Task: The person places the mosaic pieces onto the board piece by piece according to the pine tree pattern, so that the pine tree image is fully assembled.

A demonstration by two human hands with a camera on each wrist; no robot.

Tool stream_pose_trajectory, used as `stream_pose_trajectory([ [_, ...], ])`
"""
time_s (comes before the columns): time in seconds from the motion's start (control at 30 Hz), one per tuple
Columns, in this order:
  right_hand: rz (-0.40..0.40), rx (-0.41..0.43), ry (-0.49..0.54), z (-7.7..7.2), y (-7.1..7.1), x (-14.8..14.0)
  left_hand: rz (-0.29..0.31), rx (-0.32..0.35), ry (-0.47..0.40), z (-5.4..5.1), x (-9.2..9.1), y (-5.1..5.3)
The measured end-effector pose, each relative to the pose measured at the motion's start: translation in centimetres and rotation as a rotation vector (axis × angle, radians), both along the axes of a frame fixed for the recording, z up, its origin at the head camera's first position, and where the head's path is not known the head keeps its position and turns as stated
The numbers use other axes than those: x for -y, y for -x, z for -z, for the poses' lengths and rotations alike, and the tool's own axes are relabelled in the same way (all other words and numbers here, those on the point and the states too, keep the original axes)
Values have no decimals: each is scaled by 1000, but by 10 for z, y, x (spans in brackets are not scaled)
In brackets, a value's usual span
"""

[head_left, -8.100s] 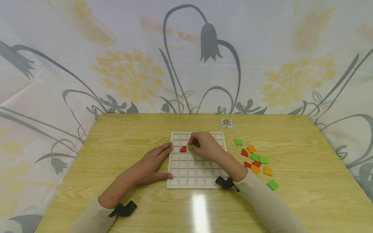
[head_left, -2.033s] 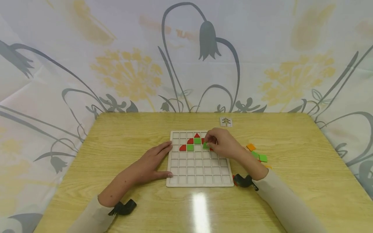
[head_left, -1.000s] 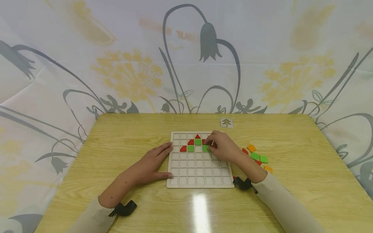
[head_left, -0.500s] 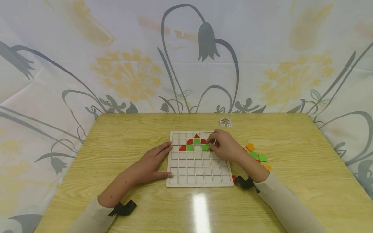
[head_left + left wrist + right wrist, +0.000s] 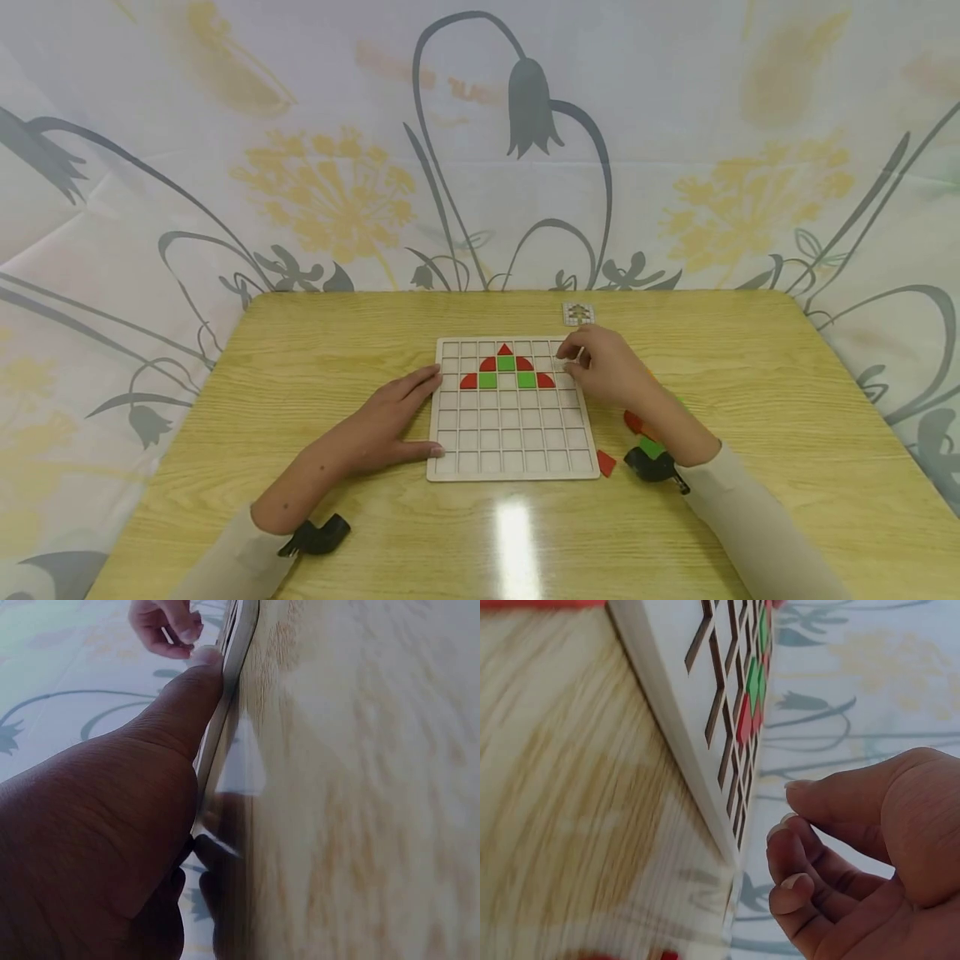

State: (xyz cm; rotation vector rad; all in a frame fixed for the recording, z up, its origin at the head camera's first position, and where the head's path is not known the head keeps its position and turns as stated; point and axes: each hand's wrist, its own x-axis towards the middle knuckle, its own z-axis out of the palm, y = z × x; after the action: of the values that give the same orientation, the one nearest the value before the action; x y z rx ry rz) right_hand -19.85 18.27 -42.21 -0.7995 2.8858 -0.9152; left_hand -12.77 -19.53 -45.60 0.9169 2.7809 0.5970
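A pale wooden grid board (image 5: pixel 513 442) lies on the table, a red triangle tile (image 5: pixel 505 350) near its top. Below the triangle, a green square tile (image 5: pixel 506 363) sits between two red quarter-round tiles (image 5: pixel 524 364). One row lower, two green squares (image 5: pixel 527 380) have a red quarter-round tile (image 5: pixel 546 381) at each outer end, with a bare cell in the middle. My left hand (image 5: pixel 390 421) rests along the board's left edge, thumb and fingertips on the rim. Over the upper right corner, my right hand (image 5: pixel 607 367) has loosely curled fingers; the right wrist view shows nothing between them.
Loose red, orange and green tiles (image 5: pixel 651 447) lie right of the board, partly hidden by the right forearm. A red tile (image 5: pixel 606 463) lies beside the board's lower right corner. Behind the board is a small pattern card (image 5: pixel 578 314). A patterned cloth stands behind the table.
Since the earliest frame, several red and green tiles have been added to the board. The right hand has let go of a green square and moved right. The left hand stays put.
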Motion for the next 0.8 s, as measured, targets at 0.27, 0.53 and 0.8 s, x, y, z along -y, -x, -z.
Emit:
stream_pose_trajectory([
  [0.27,56,3,1,-3,-3,-29,-1,11,-2,-2,0,-2],
  [0.53,123,42,-18,-9,-6,-62,-11,20,-8,-2,-1,-3],
  [0.8,153,149,-76,-13,-3,-88,3,8,0,-3,0,-3],
])
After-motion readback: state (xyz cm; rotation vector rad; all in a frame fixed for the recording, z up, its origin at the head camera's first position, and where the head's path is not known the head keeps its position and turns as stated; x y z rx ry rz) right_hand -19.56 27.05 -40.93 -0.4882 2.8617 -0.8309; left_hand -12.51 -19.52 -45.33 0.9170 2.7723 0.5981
